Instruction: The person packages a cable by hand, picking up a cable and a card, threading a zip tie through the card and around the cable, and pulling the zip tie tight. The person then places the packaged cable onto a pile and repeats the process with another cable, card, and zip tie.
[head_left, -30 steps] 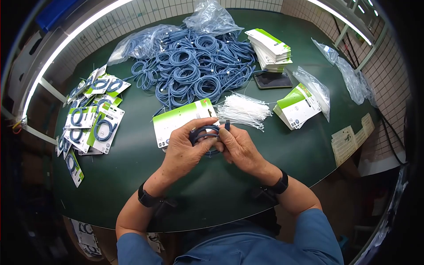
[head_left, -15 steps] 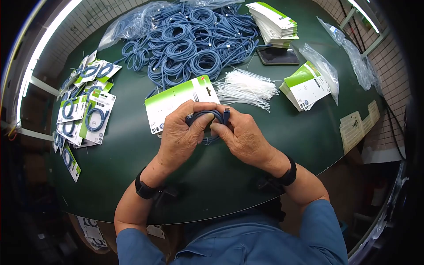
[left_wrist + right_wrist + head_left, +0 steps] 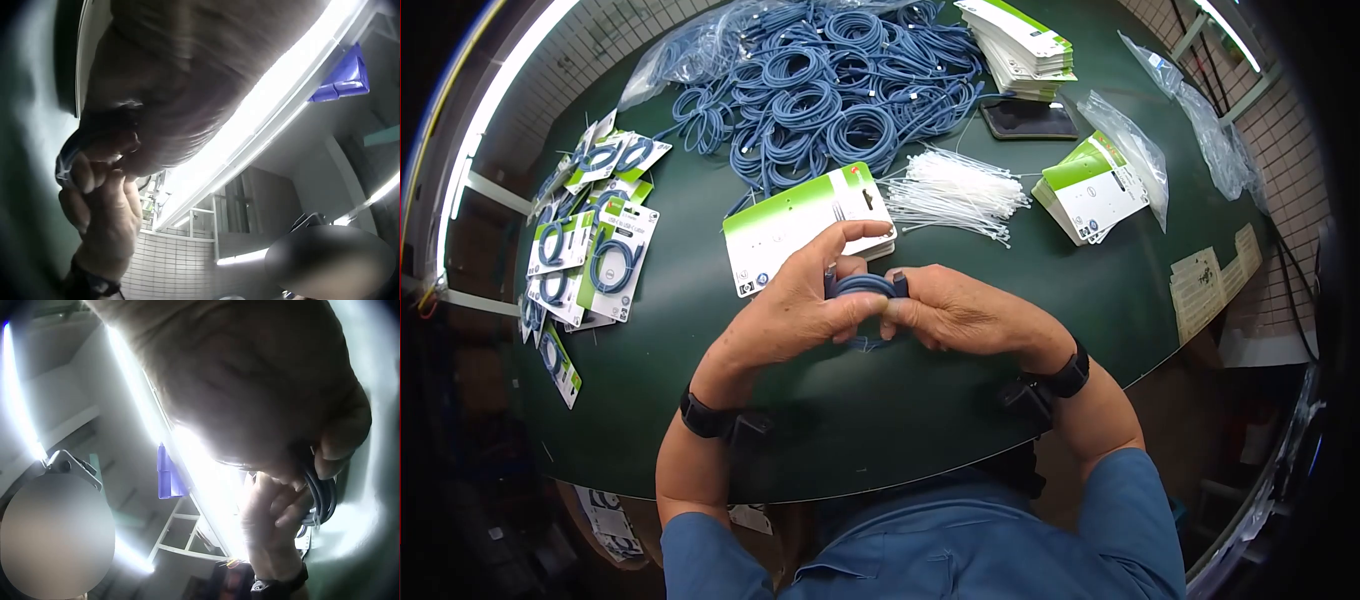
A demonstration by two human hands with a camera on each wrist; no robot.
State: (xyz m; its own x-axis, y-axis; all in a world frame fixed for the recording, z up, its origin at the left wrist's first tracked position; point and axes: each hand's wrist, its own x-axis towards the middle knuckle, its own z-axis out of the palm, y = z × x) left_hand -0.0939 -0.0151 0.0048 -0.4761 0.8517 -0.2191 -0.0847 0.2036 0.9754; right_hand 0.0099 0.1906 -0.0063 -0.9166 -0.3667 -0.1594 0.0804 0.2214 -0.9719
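A small coil of blue cable is held between both hands over the near part of the table. My left hand grips its left side, thumb across the front and index finger stretched out above it. At the coil's right side, my right hand pinches it between thumb and fingers, close to a dark connector end. In the right wrist view, loops of the cable hang below the fingers. Just behind the hands lies a green-and-white card stack.
Many coiled blue cables are heaped at the back. White cable ties lie right of the card stack, near a phone and more cards. Carded cables pile up at the left. Plastic bags lie far right.
The head view has shifted, so the table's things sit higher and the side piles further outward. My left index finger has lifted off the coil, and my right hand has turned flatter beside it.
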